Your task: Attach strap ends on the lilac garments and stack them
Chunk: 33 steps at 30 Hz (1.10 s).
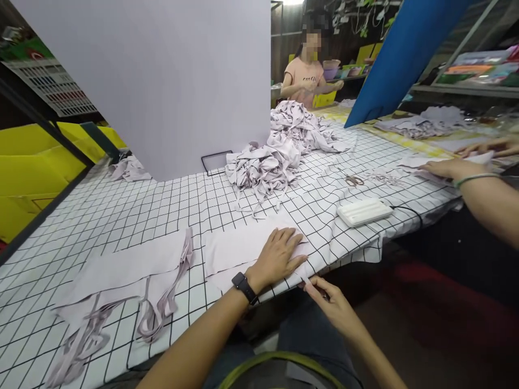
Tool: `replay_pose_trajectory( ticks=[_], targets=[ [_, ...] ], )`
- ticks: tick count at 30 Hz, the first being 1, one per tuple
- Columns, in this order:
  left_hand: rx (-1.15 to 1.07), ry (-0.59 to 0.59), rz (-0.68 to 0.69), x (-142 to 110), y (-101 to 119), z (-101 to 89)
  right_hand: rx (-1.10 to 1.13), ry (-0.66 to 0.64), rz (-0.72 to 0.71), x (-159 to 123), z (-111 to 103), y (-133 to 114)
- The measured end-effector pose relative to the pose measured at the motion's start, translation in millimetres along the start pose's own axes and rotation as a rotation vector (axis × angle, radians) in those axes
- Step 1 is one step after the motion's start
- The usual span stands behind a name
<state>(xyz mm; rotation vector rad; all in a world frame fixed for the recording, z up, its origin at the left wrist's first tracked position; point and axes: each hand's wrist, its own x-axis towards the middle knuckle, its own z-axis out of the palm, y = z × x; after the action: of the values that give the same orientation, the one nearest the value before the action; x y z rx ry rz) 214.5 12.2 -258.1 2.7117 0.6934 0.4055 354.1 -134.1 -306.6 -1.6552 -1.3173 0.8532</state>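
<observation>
My left hand (278, 256), with a black watch on the wrist, lies flat, fingers spread, on a pale lilac fabric piece (235, 248) at the table's near edge. My right hand (330, 302) is just below the edge and pinches the fabric's hanging corner between fingertips. To the left lies another flat lilac fabric piece with straps (125, 275) trailing toward the front edge.
The table has a black-grid white cloth (121, 210). A heap of lilac garments (279, 151) sits mid-table, with scissors (354, 180) and a white flat box (364, 212) to the right. Another person's hands (454, 167) work at right; a person in pink (306, 75) stands behind. A white board (170, 81) stands upright.
</observation>
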Motion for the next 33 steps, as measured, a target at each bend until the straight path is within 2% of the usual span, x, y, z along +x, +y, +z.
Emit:
replay_pose_trajectory(
  ticks=[5,12,20,23,28,33],
  targets=[
    [0.041,0.007,-0.003,-1.6,-3.4,3.6,-0.036,0.051,0.03,-33.4,-16.5,-0.7],
    [0.065,0.054,0.031,0.6,-6.7,7.7,-0.164,-0.101,0.103,-86.8,-45.3,-4.0],
    [0.075,0.085,0.052,0.8,-9.6,6.8,-0.077,-0.095,0.268,-129.4,-65.6,-5.6],
    [0.077,0.101,0.067,1.3,-11.1,8.1,-0.016,-0.076,0.336,-140.1,-74.9,-10.1],
    [0.078,0.103,0.075,1.6,-12.6,8.8,0.214,-0.056,0.471,-156.7,-92.0,-13.5],
    [0.048,0.102,0.085,4.0,-17.4,9.3,0.467,-0.047,0.446,-158.2,-97.8,-25.8]
  ],
)
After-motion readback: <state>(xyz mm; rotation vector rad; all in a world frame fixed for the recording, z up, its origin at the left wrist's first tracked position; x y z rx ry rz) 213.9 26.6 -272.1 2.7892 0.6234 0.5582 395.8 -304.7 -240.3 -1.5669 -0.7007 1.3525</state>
